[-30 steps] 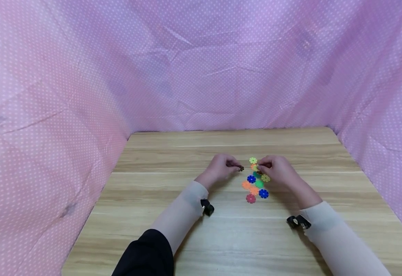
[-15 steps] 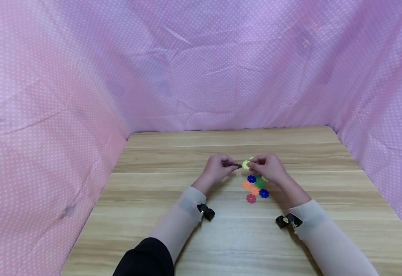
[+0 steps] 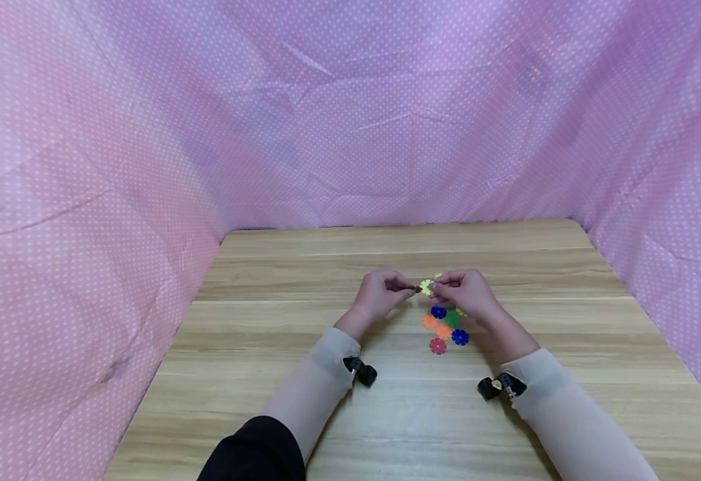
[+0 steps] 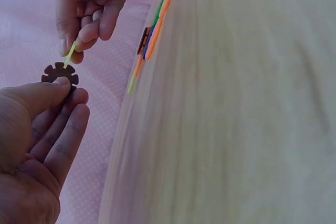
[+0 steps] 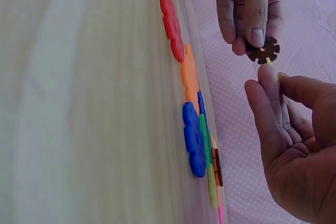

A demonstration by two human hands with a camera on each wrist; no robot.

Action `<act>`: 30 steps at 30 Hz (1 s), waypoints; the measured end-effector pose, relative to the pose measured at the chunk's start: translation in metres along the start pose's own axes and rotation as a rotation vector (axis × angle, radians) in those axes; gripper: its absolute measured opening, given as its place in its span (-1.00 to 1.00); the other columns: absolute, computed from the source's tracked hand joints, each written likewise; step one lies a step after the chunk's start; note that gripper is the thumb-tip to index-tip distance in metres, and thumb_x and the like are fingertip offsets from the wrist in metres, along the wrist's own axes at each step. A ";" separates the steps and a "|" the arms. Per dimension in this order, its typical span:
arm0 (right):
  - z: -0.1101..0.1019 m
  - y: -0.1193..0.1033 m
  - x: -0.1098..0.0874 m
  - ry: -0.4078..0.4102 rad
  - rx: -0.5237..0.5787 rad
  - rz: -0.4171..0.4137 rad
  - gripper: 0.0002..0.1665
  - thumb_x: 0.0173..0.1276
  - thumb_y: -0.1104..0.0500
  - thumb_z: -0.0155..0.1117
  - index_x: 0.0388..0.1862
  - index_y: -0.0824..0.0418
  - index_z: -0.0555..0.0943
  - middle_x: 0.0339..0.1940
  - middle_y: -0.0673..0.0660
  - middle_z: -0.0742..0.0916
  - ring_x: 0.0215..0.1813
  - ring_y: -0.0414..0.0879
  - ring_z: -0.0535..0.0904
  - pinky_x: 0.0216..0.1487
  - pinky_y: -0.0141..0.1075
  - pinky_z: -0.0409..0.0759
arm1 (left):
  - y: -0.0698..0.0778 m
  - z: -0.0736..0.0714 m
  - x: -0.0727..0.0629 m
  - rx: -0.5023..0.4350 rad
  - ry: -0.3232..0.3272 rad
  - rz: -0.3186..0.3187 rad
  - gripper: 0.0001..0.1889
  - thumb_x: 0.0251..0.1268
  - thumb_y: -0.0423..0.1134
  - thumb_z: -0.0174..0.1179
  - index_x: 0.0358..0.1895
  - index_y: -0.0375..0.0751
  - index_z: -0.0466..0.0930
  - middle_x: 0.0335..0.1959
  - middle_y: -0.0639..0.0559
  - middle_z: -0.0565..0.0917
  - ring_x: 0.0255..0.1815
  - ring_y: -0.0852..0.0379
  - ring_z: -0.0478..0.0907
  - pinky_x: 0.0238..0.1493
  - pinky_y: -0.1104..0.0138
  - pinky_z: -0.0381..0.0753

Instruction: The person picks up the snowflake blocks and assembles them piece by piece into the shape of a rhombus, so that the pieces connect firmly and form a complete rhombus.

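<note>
Thumb and fingers of my left hand (image 3: 380, 294) pinch a brown notched plastic disc (image 4: 52, 75), seen flat-on in the left wrist view. My right hand (image 3: 467, 292) pinches a yellow notched disc (image 3: 426, 287), which is edge-on in the left wrist view (image 4: 70, 56). The two discs meet at their rims, roughly at right angles, with the yellow edge at a notch of the brown one. How deep it sits in the notch I cannot tell. Both hands are raised off the table, and the right fingers hide part of the yellow disc.
Below the hands, on the wooden table (image 3: 386, 427), lie several loose discs: a red disc (image 3: 438, 346), two blue, orange ones and a green disc (image 3: 453, 320). More discs are partly hidden behind my right hand. A pink dotted curtain (image 3: 350, 133) surrounds the table.
My right hand has picked up the yellow disc from the group and moved left, bringing it against the brown disc. The left hand has stayed nearly in place, still pinching the brown disc.
</note>
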State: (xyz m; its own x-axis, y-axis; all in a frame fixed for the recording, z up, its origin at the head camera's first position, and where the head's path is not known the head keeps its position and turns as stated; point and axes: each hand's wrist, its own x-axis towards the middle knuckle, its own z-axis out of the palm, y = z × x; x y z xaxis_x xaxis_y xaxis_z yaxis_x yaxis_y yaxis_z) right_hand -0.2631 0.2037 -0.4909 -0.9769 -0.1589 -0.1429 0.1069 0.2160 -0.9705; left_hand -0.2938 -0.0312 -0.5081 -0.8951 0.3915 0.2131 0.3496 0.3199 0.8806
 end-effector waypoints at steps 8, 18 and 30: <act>0.004 0.002 0.000 -0.001 0.071 0.010 -0.67 0.56 0.22 0.33 0.05 0.53 0.66 -0.08 0.49 0.77 -0.07 0.20 0.81 -0.01 -0.03 0.76 | -0.001 0.002 -0.001 0.017 0.035 0.026 -0.93 0.23 -0.33 0.54 -0.28 -0.10 0.84 -0.38 0.22 0.79 -0.36 0.30 0.71 -0.28 0.40 0.72; 0.005 0.005 0.002 0.007 0.144 0.046 -0.70 0.56 0.29 0.30 0.04 0.57 0.63 -0.22 0.32 0.82 -0.20 0.01 0.83 -0.05 -0.11 0.77 | 0.003 0.003 -0.003 0.042 0.024 0.041 -0.93 0.23 -0.33 0.54 -0.29 -0.07 0.86 -0.40 0.27 0.78 -0.36 0.31 0.70 -0.30 0.40 0.71; 0.011 0.005 0.002 0.021 0.278 0.093 -0.73 0.52 0.30 0.35 0.01 0.53 0.63 -0.19 0.31 0.82 -0.18 0.03 0.83 -0.05 -0.13 0.78 | 0.004 0.003 -0.003 0.048 0.043 0.061 -0.93 0.22 -0.35 0.54 -0.30 -0.12 0.85 -0.40 0.21 0.79 -0.37 0.31 0.69 -0.31 0.41 0.71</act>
State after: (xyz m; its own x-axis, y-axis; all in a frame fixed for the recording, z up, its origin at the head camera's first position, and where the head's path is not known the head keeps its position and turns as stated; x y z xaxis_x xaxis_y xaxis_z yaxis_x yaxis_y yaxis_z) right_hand -0.2627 0.1943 -0.4980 -0.9639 -0.1301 -0.2323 0.2397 -0.0442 -0.9698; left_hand -0.2891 -0.0284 -0.5070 -0.8825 0.3744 0.2846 0.4158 0.3383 0.8442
